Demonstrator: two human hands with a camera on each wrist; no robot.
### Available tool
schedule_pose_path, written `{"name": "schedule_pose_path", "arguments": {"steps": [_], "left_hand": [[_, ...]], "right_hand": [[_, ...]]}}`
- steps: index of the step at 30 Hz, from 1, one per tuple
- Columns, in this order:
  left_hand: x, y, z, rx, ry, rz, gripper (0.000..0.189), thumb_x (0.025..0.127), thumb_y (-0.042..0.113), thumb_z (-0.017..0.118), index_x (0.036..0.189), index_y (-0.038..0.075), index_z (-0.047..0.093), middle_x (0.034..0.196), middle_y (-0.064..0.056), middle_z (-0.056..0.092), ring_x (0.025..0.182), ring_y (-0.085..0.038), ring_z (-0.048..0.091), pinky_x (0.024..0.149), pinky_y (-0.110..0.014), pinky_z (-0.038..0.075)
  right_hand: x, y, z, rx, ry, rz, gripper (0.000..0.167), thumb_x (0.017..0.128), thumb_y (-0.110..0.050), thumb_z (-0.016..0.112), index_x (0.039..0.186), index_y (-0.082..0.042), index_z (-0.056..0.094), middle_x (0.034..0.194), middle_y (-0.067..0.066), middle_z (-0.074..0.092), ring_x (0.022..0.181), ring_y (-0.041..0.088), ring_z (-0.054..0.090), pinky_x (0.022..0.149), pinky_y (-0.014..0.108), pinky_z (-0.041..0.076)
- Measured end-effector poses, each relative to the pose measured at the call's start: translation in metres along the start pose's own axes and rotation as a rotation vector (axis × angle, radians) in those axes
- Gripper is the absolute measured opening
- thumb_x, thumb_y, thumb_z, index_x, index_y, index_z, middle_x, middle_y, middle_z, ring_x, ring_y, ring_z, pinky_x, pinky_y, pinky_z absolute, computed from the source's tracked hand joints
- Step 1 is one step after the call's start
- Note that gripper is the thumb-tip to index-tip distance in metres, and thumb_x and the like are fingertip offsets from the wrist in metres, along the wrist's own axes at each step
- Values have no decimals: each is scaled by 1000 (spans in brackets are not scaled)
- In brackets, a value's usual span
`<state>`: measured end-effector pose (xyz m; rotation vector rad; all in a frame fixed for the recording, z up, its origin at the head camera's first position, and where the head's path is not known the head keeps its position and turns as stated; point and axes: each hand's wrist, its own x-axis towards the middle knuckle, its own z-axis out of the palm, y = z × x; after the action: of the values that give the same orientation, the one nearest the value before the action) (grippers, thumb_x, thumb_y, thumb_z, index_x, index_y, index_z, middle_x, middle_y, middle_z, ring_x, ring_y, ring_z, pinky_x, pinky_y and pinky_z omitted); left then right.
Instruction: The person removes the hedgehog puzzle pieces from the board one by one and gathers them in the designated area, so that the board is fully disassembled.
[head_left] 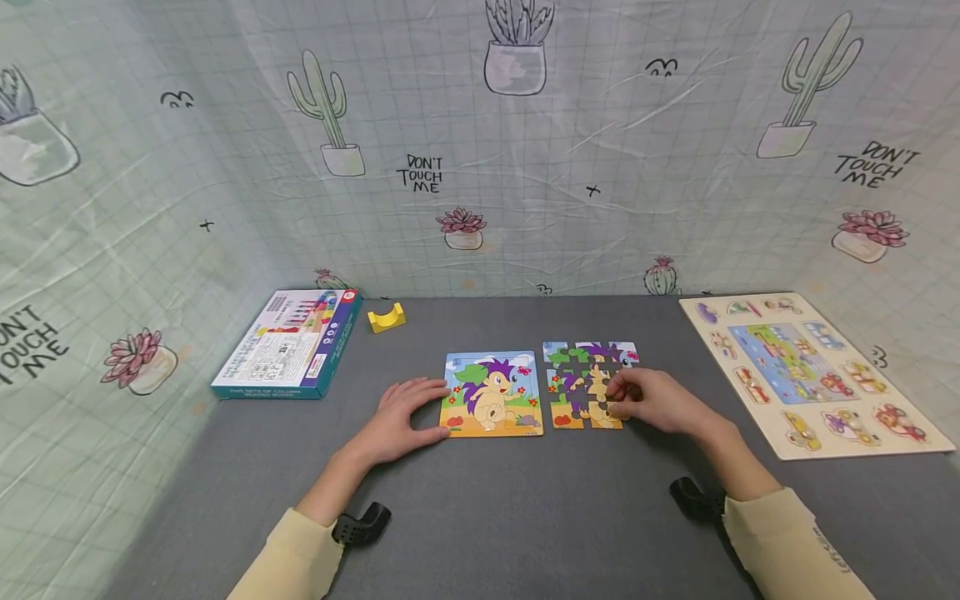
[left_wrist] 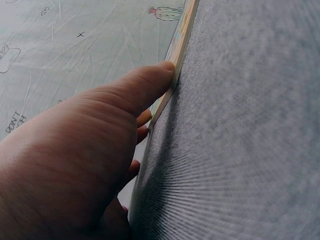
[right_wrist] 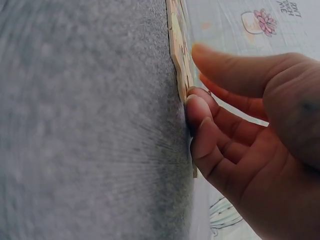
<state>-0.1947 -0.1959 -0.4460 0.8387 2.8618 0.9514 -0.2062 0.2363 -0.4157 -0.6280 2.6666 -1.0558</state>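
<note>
A square picture board (head_left: 491, 394) with a purple-haired hedgehog lies flat in the head view. My left hand (head_left: 408, 417) touches its left side; the thumb (left_wrist: 150, 82) lies against the lower edge near the corner. Just right of the board, a group of jigsaw pieces (head_left: 567, 415) forms much of the same hedgehog, with gaps between several of them. My right hand (head_left: 656, 402) is at the group's right side. Its bent fingertips (right_wrist: 197, 110) touch the pieces' edge in the right wrist view, with the thumb apart from them. The fingers cover some pieces.
A flat box (head_left: 285, 346) lies at the back left, with a yellow curved block (head_left: 386, 318) beside it. A wooden peg puzzle board (head_left: 761, 429) with several picture pieces lies on the right. Patterned cloth (head_left: 555, 242) hangs behind the grey table (head_left: 510, 517).
</note>
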Motion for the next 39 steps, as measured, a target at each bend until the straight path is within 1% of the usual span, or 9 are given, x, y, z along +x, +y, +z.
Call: {"name": "schedule_pose_path", "arguments": {"steps": [5, 9, 13, 26, 31, 35, 39], "left_hand": [[1, 0, 0, 3, -2, -4, 61, 89, 38, 77, 141, 12, 60, 149, -10, 51, 144, -40, 32, 114, -66, 11], [1, 0, 0, -1, 0, 2, 61, 89, 38, 78, 141, 12, 60, 149, -10, 51, 144, -40, 32, 113, -67, 10], [1, -1, 0, 0, 5, 14, 60, 89, 37, 78, 141, 11, 60, 149, -11, 51, 144, -40, 32, 113, -66, 11], [0, -2, 0, -2, 1, -6, 62, 88, 37, 79, 141, 12, 60, 149, -9, 50, 144, -38, 31, 114, -65, 10], [0, -2, 1, -1, 5, 7, 62, 88, 37, 79, 141, 13, 60, 149, -9, 51, 144, -38, 31, 114, -65, 10], [0, -3, 1, 2, 11, 17, 62, 88, 37, 79, 140, 12, 60, 149, -10, 51, 143, -40, 32, 113, -66, 11], [0, -2, 0, -4, -1, 9, 62, 87, 36, 79, 141, 12, 60, 150, -9, 50, 144, -39, 31, 114, -65, 10]], "right_hand": [[-1, 0, -2, -34, -19, -20, 30, 85, -16, 83, 106, -4, 65, 94, 1, 62, 83, 17, 56, 73, 32, 49], [-1, 0, -3, -77, -43, -43, 35, 81, -18, 86, 107, -5, 66, 98, 0, 61, 88, 19, 55, 77, 36, 49], [0, 0, -3, -84, -57, -51, 34, 82, -15, 86, 108, -6, 66, 98, 0, 60, 88, 19, 54, 78, 38, 49], [0, 0, -4, -90, -54, -55, 34, 82, -12, 86, 108, -5, 65, 99, 0, 61, 89, 20, 55, 80, 39, 50], [-1, 0, -4, -83, -43, -70, 34, 83, -17, 86, 108, -5, 65, 99, 0, 62, 89, 19, 56, 78, 38, 50], [-2, -1, -4, -53, -27, -73, 36, 84, -19, 85, 110, -4, 65, 101, 2, 64, 89, 20, 56, 76, 35, 50], [-2, -4, -4, -26, -10, -61, 36, 85, -19, 83, 112, -3, 65, 101, 4, 63, 88, 21, 57, 74, 33, 51]]}}
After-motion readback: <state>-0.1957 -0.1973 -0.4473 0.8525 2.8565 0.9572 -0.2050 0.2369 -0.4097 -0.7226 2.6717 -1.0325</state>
